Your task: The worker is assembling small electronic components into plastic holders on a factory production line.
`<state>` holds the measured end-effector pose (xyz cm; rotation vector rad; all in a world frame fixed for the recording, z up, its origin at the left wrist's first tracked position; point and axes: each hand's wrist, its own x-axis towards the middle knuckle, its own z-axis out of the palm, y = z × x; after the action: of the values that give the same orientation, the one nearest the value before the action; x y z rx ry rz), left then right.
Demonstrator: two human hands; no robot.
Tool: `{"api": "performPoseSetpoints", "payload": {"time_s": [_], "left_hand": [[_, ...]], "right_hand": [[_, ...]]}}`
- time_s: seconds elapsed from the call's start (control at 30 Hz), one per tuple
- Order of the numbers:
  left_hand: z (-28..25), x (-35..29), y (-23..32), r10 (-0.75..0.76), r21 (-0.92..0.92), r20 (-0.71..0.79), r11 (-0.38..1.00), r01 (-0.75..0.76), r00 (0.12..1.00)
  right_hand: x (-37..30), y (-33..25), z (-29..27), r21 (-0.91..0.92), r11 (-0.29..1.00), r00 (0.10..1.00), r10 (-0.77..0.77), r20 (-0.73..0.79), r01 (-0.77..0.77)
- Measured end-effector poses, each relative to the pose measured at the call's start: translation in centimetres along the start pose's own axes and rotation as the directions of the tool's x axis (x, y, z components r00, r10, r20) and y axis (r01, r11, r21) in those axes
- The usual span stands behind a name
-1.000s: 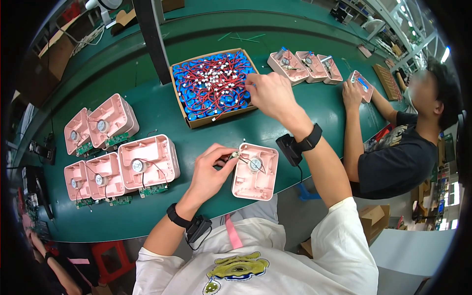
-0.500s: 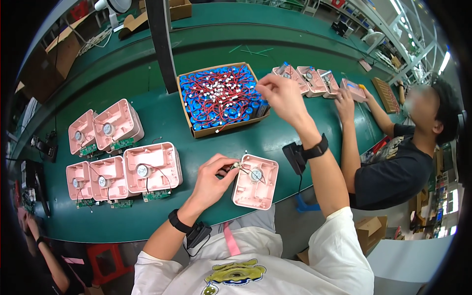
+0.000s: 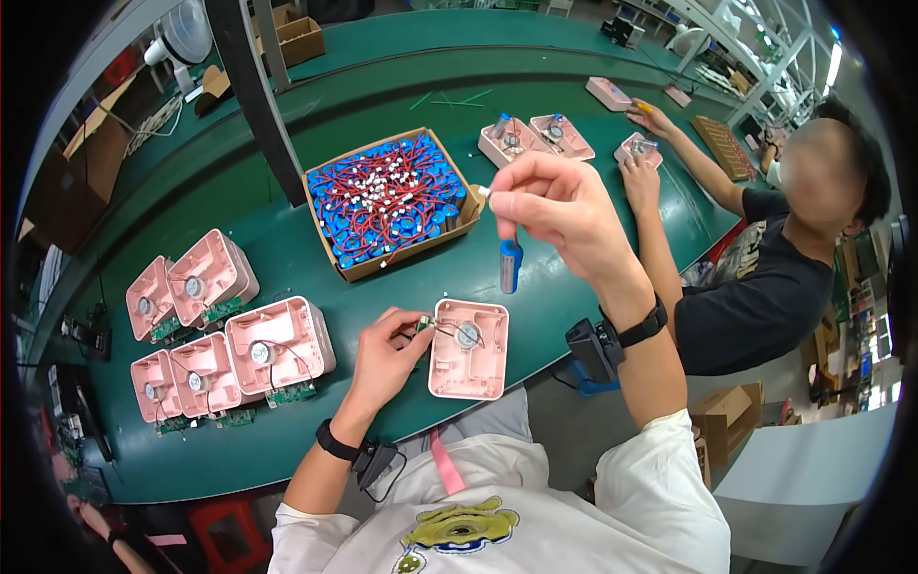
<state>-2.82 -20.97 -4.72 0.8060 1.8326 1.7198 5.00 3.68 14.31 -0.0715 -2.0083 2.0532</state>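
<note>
My right hand is raised, pinching the white plug of a wired blue battery. The battery hangs below the fingers by its lead. My left hand pinches a small green circuit board at the left edge of a pink plastic housing. The housing lies open side up on the table near me, with a round speaker and thin wires inside. Beyond it stands a cardboard box packed with blue batteries, red leads and white plugs.
Several pink housings with boards hanging out stand at the left. More pink housings lie at the back right, where a co-worker handles one. A metal post rises behind the box. The green table ends near my body.
My right hand has come away from the box, and a battery now hangs from it. My left hand still holds the board. The co-worker has moved a housing apart from the others.
</note>
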Motion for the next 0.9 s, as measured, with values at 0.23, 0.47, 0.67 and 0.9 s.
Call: {"api": "performPoseSetpoints", "payload": {"time_s": [0.23, 0.47, 0.67, 0.9], "left_hand": [[0.6, -0.2, 2.0, -0.057, 0.127, -0.009, 0.99, 0.058, 0.998], [1.7, -1.1, 3.3, 0.011, 0.153, -0.105, 0.988, 0.005, 0.994], [1.8, -1.8, 3.2, -0.044, 0.184, -0.08, 0.981, 0.058, 0.996], [1.8, -1.6, 1.9, -0.035, 0.112, -0.079, 0.993, 0.043, 0.996]], "right_hand": [[-2.6, 1.3, 0.7, 0.077, 0.987, 0.986, 0.135, 0.095, -0.142], [-3.3, 4.0, 2.6, 0.056, 0.96, 0.961, 0.27, 0.064, -0.274], [-4.9, 3.6, 3.0, -0.061, 0.959, 0.961, 0.276, -0.013, -0.276], [-6.4, 4.3, 3.9, -0.153, 0.939, 0.949, 0.315, 0.02, -0.309]]}}
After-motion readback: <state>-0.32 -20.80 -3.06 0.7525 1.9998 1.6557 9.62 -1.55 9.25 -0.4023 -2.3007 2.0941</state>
